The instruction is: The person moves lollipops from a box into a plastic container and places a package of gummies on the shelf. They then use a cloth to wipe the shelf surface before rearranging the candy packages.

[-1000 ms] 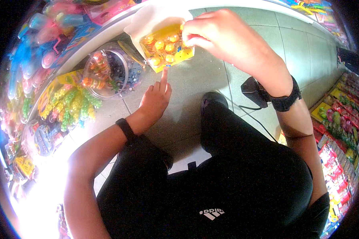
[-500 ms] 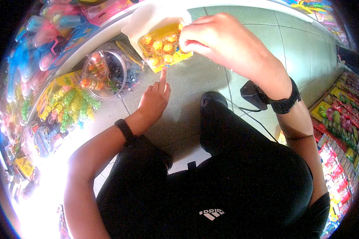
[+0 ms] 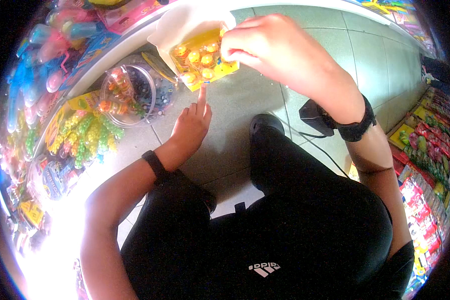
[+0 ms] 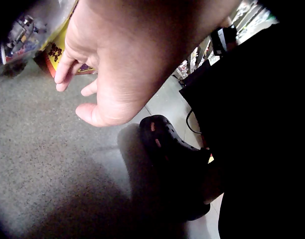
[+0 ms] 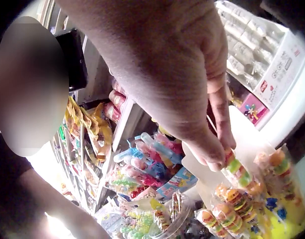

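A yellow display box (image 3: 225, 70) with a raised white lid (image 3: 167, 30) stands at the top of the head view. Several clear-wrapped candies (image 5: 234, 199), layered like small burgers, fill it. My right hand (image 3: 272, 45) reaches over its right side. In the right wrist view its thumb and fingertips pinch a wrapped layered candy (image 5: 237, 169) with green and orange bands. My left hand (image 3: 191, 125) has its index finger stretched out, the tip right at the box's near edge. In the left wrist view this hand (image 4: 110, 74) shows its other fingers loosely bent, holding nothing.
Left of the box stands a round clear tub (image 3: 152, 95) with more wrapped candies. Green and yellow beaded sweets (image 3: 80, 130) and pink and blue bottle-shaped toys (image 3: 50, 45) line the left. Packaged sweets (image 3: 420, 200) sit at right. Below is tiled floor (image 3: 235, 130).
The box and right hand sit slightly further left in the head view, and the right hand reaches a little further over the box. The left index finger stays at the near edge.
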Action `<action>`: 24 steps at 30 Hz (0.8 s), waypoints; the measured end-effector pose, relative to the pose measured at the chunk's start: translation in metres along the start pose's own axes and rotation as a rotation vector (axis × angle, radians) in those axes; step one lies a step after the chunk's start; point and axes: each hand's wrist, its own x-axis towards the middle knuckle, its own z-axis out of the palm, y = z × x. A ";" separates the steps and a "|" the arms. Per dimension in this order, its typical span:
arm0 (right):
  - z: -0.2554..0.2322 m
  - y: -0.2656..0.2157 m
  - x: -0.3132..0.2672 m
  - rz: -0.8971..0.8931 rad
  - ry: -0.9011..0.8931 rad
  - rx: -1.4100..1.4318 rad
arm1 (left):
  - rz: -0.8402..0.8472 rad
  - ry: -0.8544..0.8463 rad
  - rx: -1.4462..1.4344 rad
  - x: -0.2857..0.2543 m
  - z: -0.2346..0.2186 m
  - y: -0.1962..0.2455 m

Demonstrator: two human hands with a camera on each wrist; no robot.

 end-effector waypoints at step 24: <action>-0.004 -0.001 -0.003 -0.012 0.033 0.034 | 0.000 -0.002 -0.008 0.000 -0.003 0.000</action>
